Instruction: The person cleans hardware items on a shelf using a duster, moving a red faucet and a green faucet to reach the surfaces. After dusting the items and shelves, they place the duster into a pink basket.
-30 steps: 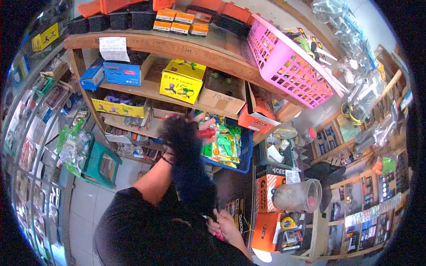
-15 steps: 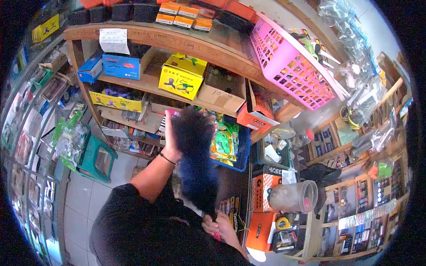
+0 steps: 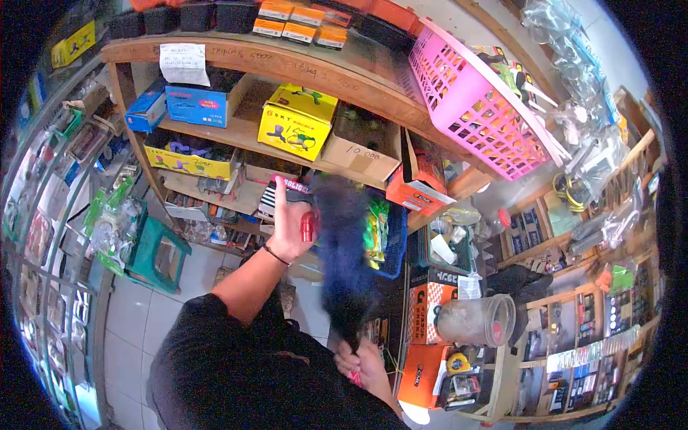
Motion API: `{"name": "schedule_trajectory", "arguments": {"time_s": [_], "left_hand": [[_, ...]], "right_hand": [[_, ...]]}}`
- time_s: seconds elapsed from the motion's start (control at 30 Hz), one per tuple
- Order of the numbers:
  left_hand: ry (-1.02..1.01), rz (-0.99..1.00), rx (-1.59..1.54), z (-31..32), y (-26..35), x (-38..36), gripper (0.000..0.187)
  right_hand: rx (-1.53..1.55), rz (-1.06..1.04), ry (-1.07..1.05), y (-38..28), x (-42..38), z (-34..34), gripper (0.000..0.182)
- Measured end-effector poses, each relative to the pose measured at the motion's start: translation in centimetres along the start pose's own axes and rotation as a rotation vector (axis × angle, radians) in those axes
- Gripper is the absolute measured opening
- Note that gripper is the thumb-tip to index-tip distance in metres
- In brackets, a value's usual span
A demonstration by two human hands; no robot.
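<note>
A dark, fluffy feather duster (image 3: 345, 265) stands upright in the middle of the view, blurred by motion. My right hand (image 3: 364, 367) is wrapped round its lower end. To its left, my left hand (image 3: 288, 231) is raised, thumb pointing up, with a small shiny red object (image 3: 308, 226) against the palm. The exact kind of that red object cannot be made out, and the duster's edge lies close beside it. Behind the hands are a dark box with white lettering (image 3: 292, 188) and a blue basket (image 3: 393, 265) holding green and yellow packets.
Wooden shelving (image 3: 236, 54) spans the front, carrying a yellow box (image 3: 295, 125), a cardboard box (image 3: 362, 147) and blue boxes (image 3: 197, 106). A pink basket (image 3: 487, 107) juts out at upper right. Right of me are orange boxes (image 3: 421, 376) and a clear jar (image 3: 476, 320); left, a green stool (image 3: 161, 251).
The feather duster has swung right, away from my left palm, which now shows the red object. My right hand has shifted slightly right with it.
</note>
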State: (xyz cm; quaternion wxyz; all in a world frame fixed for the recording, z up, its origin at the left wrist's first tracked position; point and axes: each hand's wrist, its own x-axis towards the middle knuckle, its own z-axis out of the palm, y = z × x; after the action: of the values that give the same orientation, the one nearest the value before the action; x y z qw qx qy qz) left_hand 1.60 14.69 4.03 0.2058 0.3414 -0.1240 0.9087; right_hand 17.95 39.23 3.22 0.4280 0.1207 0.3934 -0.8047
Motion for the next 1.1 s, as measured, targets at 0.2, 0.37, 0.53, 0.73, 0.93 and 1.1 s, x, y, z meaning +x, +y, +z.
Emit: {"name": "schedule_trajectory", "arguments": {"time_s": [0.2,0.37,0.53,0.73,0.93,1.1], "left_hand": [[0.537,0.170,0.312,3.0,-1.2,1.3,0.092],[0.401,0.107,0.439,2.1,-0.9,1.4,0.096],[0.489,0.158,0.360,1.7,-1.0,1.1,0.093],[0.429,0.131,0.113,2.2,-0.5,-0.1,0.093],[0.214,0.074,0.129,2.1,-0.3,-0.1,0.094],[0.457,0.154,0.493,2.0,-1.0,0.5,0.093]], "right_hand": [[0.139,-0.108,0.038,-0.5,-0.2,0.6,0.031],[0.005,-0.067,0.083,-0.3,-0.2,1.0,0.030],[-0.007,0.022,0.044,1.1,0.5,-0.6,0.023],[0.051,-0.109,0.030,0.1,0.7,0.1,0.027],[0.013,-0.156,0.171,0.0,0.3,1.1,0.033],[-0.235,0.037,0.022,1.0,0.4,0.5,0.031]]}}
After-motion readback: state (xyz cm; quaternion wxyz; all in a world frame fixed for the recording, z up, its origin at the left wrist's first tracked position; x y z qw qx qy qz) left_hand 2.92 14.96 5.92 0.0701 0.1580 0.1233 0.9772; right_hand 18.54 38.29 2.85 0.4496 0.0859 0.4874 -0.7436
